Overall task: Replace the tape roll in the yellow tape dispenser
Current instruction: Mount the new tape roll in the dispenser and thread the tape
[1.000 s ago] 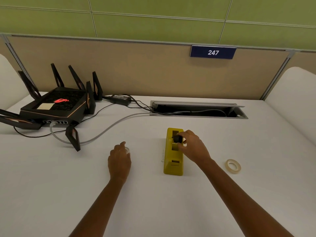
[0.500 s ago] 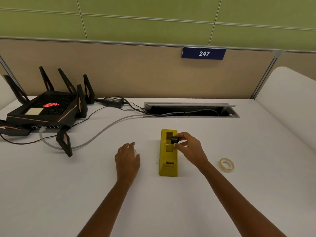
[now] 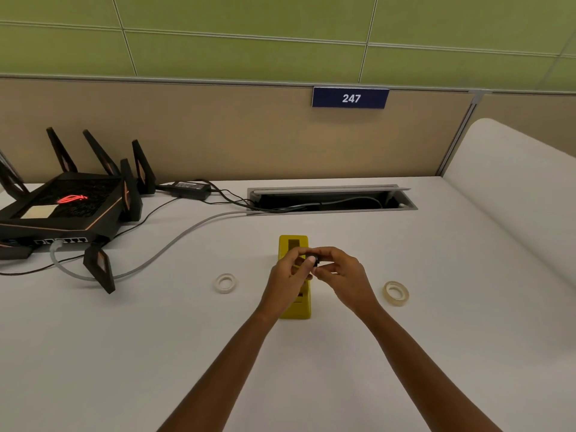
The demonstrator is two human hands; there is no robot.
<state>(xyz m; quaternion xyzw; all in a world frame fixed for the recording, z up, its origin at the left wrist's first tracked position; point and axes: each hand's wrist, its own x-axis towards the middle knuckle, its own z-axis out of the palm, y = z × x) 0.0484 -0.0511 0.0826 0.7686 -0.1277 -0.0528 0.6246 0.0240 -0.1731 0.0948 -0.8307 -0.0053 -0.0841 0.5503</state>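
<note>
both of your hands meet over the middle of the yellow tape dispenser (image 3: 294, 308), which stands on the white tabletop (image 3: 311, 369) with its long side running away from you. your right hand (image 3: 341, 275) pinches a small black spool core (image 3: 314, 258) between thumb and fingertips, and your left hand (image 3: 288, 279) has its fingers curled onto the same piece from the other side, so both are closed on it, above the dispenser's open slot. whether the core touches the dispenser i cannot tell, because your fingers cover that spot.

two tape rolls lie flat on the tabletop, one on each side of the dispenser and apart from it. the whitish tape roll (image 3: 225, 282) lies to your left, near your left wrist but not touching it. the clear yellowish tape roll (image 3: 396, 293) lies to your right, a little farther from the dispenser.

at the far left sits a black router (image 3: 67, 207) with upright antennas and a red glowing logo on top. a grey cable (image 3: 174, 241) curves from its front across the tabletop to the open cable tray (image 3: 330, 201) set into the back edge, where black wires also run in. a black power adapter (image 3: 188, 186) lies between the router and the tray. on the beige partition behind, a blue sign (image 3: 350, 97) reads 247.
</note>
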